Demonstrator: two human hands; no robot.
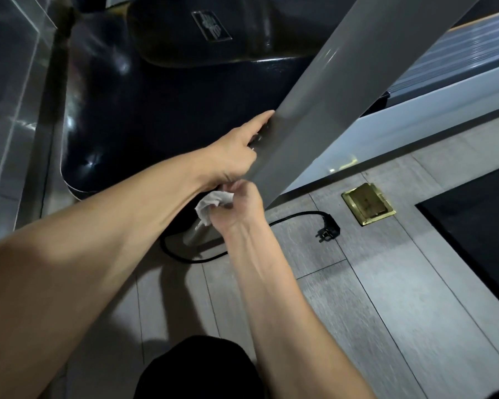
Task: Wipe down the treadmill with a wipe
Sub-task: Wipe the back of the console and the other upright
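A wide grey upright post of the treadmill [343, 90] slants from the top right down to the middle of the view, over the glossy black motor cover [144, 116]. My left hand [236, 151] grips the left edge of this post, fingers curled behind it. Just below, my right hand [242, 205] holds a crumpled white wipe [211, 204] close to the post's lower end. The post's foot is hidden behind my hands.
A black power cord with its plug [327, 230] lies unplugged on the grey plank floor. A brass floor socket [368, 203] sits right of it. A dark mat [478, 226] lies at the right, the treadmill's belt deck [455, 59] at upper right, glass panels [9, 110] at left.
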